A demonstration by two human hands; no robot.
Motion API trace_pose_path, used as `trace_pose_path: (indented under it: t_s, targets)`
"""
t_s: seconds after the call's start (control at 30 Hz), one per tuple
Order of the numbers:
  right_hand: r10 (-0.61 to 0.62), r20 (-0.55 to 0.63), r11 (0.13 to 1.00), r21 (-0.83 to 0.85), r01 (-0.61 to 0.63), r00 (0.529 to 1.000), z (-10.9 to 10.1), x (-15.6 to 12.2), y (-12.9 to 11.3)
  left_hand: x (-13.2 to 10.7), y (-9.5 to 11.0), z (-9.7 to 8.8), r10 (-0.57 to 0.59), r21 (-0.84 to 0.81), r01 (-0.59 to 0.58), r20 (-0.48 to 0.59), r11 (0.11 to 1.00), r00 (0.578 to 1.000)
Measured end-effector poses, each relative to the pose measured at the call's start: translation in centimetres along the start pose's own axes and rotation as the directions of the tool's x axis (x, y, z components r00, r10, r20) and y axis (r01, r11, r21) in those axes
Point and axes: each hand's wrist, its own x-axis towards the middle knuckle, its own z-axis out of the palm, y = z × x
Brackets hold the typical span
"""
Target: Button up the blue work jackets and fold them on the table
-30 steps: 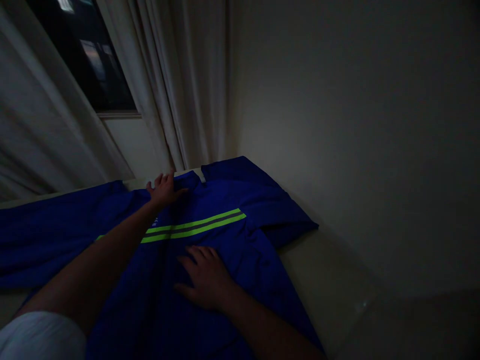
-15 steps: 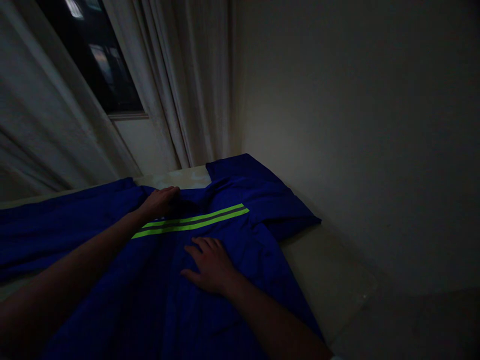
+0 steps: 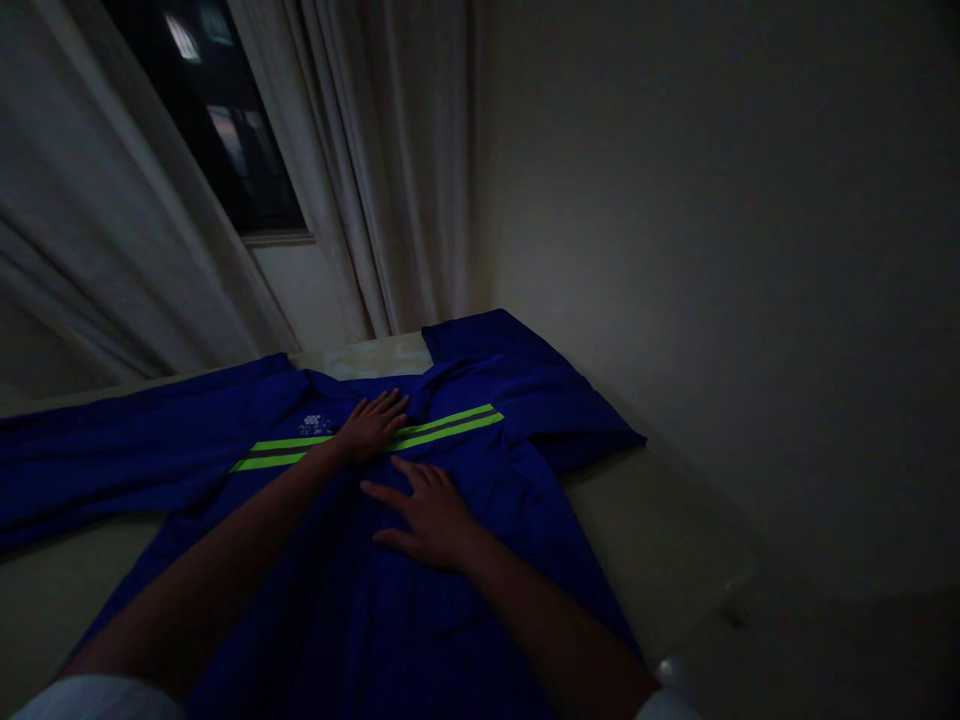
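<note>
Blue jacket (image 3: 360, 580) spread out on pale surface (image 3: 667, 540), one sleeve stretched left, other bent at right. Lime-and-grey stripe (image 3: 450, 428) across chest. White emblem with lettering (image 3: 313, 424) on chest beside left hand (image 3: 373, 427), too small to read. Left hand flat over stripe, fingers slightly parted; right hand (image 3: 435, 515) palm down on jacket, just below stripe, fingers spread wide

Homelike room (dim), long curtains (image 3: 390, 170), window (image 3: 217, 125)
</note>
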Motion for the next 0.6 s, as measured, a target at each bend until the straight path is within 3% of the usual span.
trace_pose_path:
  t_s: [0.13, 0.23, 0.37, 0.47, 0.6]
  targets:
    - [-0.076, 0.03, 0.997, -0.015, 0.076, 0.997, -0.1, 0.0, 0.1, -3.6, 0.9, -1.7, -0.216, 0.031, 0.223, -0.137, 0.974, 0.967]
    - [-0.007, -0.042, 1.0, 0.017, 0.008, 0.999, 0.2, 0.5, 0.5, -8.7, 1.3, -2.3, -0.319, 0.054, 0.322, -0.066, 0.945, 0.946]
    - [0.006, -0.154, 0.999, 0.054, 0.003, 0.988, 0.4, 0.8, 0.8, -14.7, 3.0, -1.2, -0.397, 0.082, 0.395, 0.02, 0.915, 0.917]
    - [-0.004, -0.184, 1.0, 0.021, 0.008, 0.983, 0.5, 0.7, 1.0, -16.5, 4.9, 0.0, -0.409, 0.107, 0.403, 0.036, 0.909, 0.912]
    - [-0.021, -0.142, 1.0, -0.026, 0.017, 0.99, 0.3, 1.1, 1.5, -16.4, 6.5, 1.2, -0.366, 0.143, 0.362, 0.003, 0.921, 0.931]
